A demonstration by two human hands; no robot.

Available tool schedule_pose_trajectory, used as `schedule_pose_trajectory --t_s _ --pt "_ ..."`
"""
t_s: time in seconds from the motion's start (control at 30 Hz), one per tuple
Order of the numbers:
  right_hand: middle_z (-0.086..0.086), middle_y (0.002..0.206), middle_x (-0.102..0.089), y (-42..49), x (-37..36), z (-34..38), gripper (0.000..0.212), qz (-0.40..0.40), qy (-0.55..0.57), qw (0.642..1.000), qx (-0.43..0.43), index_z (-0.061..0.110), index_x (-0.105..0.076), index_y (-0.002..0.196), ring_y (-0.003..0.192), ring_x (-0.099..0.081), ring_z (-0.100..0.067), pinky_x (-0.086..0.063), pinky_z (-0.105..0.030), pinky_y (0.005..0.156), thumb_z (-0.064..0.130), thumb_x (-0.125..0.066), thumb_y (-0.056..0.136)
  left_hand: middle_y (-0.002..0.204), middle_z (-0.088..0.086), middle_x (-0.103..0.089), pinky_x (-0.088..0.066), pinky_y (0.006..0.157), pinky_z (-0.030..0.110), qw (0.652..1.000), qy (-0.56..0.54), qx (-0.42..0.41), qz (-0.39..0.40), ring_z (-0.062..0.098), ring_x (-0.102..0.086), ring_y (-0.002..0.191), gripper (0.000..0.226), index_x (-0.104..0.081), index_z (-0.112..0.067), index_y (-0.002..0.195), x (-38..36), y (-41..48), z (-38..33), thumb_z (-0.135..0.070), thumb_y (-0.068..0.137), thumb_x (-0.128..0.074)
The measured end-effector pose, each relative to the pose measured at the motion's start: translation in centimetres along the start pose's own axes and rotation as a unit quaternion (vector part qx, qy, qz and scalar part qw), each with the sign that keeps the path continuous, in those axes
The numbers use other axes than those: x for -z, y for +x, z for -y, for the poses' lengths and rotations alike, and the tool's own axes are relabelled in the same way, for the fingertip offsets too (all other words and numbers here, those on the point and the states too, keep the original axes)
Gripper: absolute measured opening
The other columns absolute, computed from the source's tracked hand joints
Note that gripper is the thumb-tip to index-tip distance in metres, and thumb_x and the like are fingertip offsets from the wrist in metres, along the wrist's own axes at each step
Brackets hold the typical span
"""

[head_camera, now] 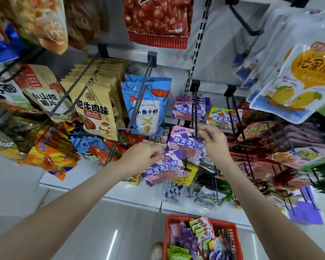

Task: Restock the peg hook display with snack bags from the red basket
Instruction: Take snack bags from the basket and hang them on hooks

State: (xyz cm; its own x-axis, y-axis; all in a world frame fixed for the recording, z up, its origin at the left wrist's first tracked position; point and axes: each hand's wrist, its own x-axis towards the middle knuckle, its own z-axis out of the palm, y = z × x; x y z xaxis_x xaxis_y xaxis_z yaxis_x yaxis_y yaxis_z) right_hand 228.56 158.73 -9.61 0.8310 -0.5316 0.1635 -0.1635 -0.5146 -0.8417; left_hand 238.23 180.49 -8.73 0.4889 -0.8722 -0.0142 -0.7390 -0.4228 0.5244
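A white shop wall hung with snack bags on black pegs rises above a pale floor. The left hand [143, 156] pinches the top edge of a tilted purple gummy bag [163, 170], and the right hand [216, 142] pinches the top of a second purple bag [184, 147] at the tip of a peg hook [195, 113], where matching bags [188, 107] hang further back. Directly below the hands, the red basket [174, 218] sits on the floor with more snack bags inside.

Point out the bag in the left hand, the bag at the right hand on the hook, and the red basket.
left-hand bag [163, 169], head view, front panel middle
right-hand bag [186, 145], head view, printed front
red basket [165, 239], head view, left wall
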Motion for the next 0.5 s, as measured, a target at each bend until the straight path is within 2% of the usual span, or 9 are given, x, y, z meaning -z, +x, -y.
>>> schedule_pose_trajectory --t_s 0.07,0.13,0.2,0.27,0.33,0.4,0.5 --pt "0.007 0.084 -0.056 1.2 -0.6 -0.3 0.015 -0.022 -0.017 1.000 -0.002 0.006 -0.064 0.094 0.076 -0.050 -0.007 -0.034 -0.001 0.066 -0.001 -0.051 0.093 0.065 -0.013 -0.042 -0.032 0.061 0.030 1.000 -0.006 -0.003 -0.007 0.009 -0.040 0.067 0.019 -0.060 -0.014 0.079 -0.3 0.2 -0.1 -0.025 0.094 -0.058" --pt "-0.002 0.089 -0.057 2.7 -1.3 -0.5 0.016 -0.054 -0.045 0.997 0.002 0.001 -0.065 0.097 0.073 -0.050 -0.010 -0.033 0.000 0.062 -0.002 -0.050 0.092 0.063 -0.013 -0.039 -0.029 0.060 0.029 1.000 -0.011 0.000 -0.021 0.010 -0.039 0.066 0.020 -0.055 -0.017 0.076 -0.7 0.3 -0.1 -0.024 0.094 -0.058" --pt "-0.011 0.093 -0.059 4.5 -2.0 -0.7 0.017 -0.085 -0.066 0.994 0.004 -0.002 -0.064 0.099 0.077 -0.051 -0.017 -0.031 -0.005 0.063 -0.003 -0.049 0.092 0.068 -0.008 -0.047 -0.034 0.061 0.031 0.999 0.004 0.004 -0.035 0.015 -0.046 0.069 0.021 -0.054 -0.015 0.076 -1.1 0.4 -0.1 -0.024 0.095 -0.055" --pt "-0.019 0.098 -0.061 6.3 -2.5 -1.2 0.017 -0.104 -0.088 0.991 0.002 -0.004 -0.063 0.101 0.085 -0.054 -0.026 -0.029 -0.015 0.067 -0.001 -0.048 0.093 0.082 0.000 -0.059 -0.042 0.065 0.034 0.998 0.021 0.005 -0.054 0.020 -0.056 0.078 0.019 -0.062 -0.012 0.086 -1.5 0.5 -0.2 -0.025 0.096 -0.053" --pt "-0.021 0.101 -0.061 7.8 -2.6 -1.5 0.018 -0.110 -0.117 0.987 -0.007 -0.003 -0.063 0.103 0.092 -0.055 -0.031 -0.027 -0.019 0.068 0.001 -0.048 0.093 0.088 0.001 -0.063 -0.046 0.068 0.037 0.997 0.017 0.006 -0.077 0.020 -0.059 0.083 0.018 -0.065 -0.013 0.092 -1.7 0.6 -0.2 -0.025 0.096 -0.053" --pt "-0.020 0.104 -0.059 8.3 -2.5 -1.4 0.018 -0.111 -0.136 0.984 -0.010 -0.002 -0.062 0.105 0.097 -0.054 -0.034 -0.028 -0.021 0.071 0.001 -0.049 0.092 0.085 0.000 -0.060 -0.047 0.066 0.037 0.996 0.011 0.003 -0.086 0.021 -0.059 0.080 0.018 -0.065 -0.012 0.091 -1.6 0.8 -0.6 -0.025 0.096 -0.054" --pt "-0.018 0.111 -0.059 6.7 -1.9 -0.9 0.023 -0.126 -0.163 0.977 0.044 0.000 -0.060 0.111 0.106 -0.050 -0.032 -0.033 -0.030 0.087 0.000 -0.055 0.088 0.075 -0.007 -0.050 -0.044 0.061 0.035 0.995 0.006 -0.002 -0.098 0.018 -0.056 0.072 0.020 -0.064 -0.009 0.085 -1.4 1.2 -1.0 -0.025 0.095 -0.056"
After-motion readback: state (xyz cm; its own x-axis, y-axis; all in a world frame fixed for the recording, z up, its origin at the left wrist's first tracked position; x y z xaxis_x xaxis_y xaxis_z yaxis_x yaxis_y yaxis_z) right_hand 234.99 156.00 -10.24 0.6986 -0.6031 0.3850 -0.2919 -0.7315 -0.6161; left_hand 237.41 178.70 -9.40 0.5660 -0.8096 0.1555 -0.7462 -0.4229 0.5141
